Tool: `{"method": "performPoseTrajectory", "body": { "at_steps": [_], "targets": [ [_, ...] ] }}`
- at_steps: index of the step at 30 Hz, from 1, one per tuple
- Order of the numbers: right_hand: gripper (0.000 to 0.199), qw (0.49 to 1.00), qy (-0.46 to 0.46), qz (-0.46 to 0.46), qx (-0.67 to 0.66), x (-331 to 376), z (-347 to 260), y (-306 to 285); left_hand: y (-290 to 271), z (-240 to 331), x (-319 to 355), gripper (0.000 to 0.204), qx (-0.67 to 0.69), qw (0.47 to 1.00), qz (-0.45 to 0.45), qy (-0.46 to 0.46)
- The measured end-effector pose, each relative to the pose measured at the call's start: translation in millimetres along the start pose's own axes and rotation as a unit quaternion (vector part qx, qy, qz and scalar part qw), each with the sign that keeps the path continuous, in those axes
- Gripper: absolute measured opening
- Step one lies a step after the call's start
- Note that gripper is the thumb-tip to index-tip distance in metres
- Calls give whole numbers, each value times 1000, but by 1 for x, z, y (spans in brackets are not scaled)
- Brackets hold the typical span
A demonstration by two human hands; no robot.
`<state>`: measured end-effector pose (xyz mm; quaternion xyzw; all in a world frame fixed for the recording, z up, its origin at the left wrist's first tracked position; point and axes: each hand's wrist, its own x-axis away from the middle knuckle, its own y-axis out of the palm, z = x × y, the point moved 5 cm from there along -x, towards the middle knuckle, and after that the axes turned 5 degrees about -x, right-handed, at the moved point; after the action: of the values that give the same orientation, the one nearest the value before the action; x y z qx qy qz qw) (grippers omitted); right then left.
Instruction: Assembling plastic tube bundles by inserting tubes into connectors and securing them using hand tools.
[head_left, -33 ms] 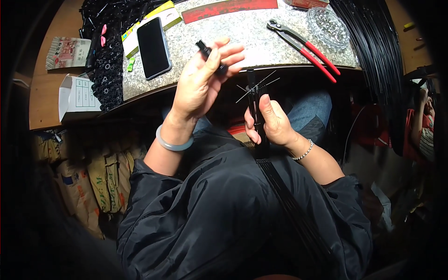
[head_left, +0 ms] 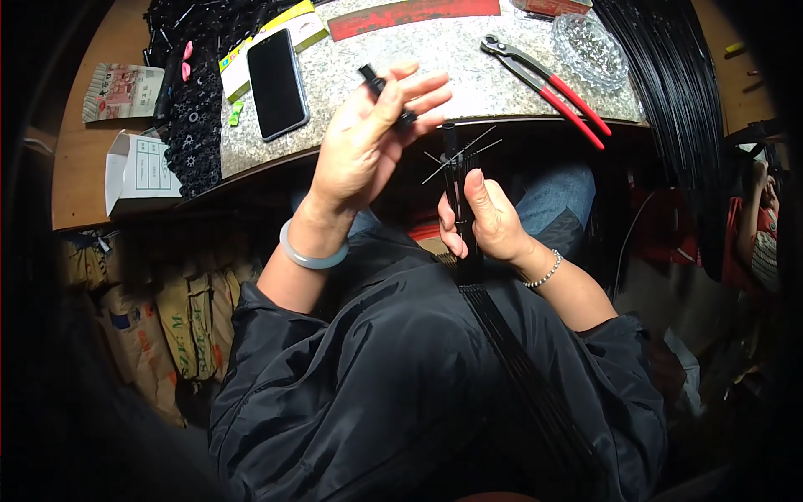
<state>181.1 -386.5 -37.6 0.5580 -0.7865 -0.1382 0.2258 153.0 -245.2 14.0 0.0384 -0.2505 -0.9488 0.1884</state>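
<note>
My left hand (head_left: 358,151) is raised over the near edge of the work top, pinching a short black cylindrical part (head_left: 373,82) between thumb and fingers. Its other fingers are spread, and part of the piece is hidden behind them. Lower and to the right, my right hand (head_left: 493,219) is wrapped round an upright black shaft (head_left: 452,159), thumb up along it. Thin wires (head_left: 478,144) cross and stick out near the shaft's top. Below that hand, a bundle of slim black rods (head_left: 523,368) runs down across my lap.
On the speckled work top (head_left: 360,63) lie a phone (head_left: 278,84), red-handled pliers (head_left: 548,90) and a clear glass dish (head_left: 590,54). Small black parts (head_left: 194,100) are heaped at the left by a white box (head_left: 138,176). Long black rods (head_left: 669,92) hang at the right.
My left hand has shifted slightly to the right with the black cylindrical part. My right hand and the shaft stay in place.
</note>
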Motion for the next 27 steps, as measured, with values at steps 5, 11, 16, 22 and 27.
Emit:
{"method": "performPoseTrajectory", "body": {
  "at_steps": [5,11,16,22,27],
  "targets": [
    [67,1000,-1,5,8,0,0,0,24,4,-7,39,-52,996,-76,-5],
    [66,1000,-9,13,-11,-1,1,-3,17,-7,-9,44,-69,993,-84,-37],
    [66,1000,-4,14,-5,-1,1,-4,18,-7,-6,45,-100,993,-51,-36],
    [66,1000,0,19,-5,-1,0,-3,18,-5,-2,42,-112,992,-44,-38],
    [66,1000,5,16,-7,-1,-1,-2,19,-4,-1,39,-102,993,-47,-34]
  ]
}}
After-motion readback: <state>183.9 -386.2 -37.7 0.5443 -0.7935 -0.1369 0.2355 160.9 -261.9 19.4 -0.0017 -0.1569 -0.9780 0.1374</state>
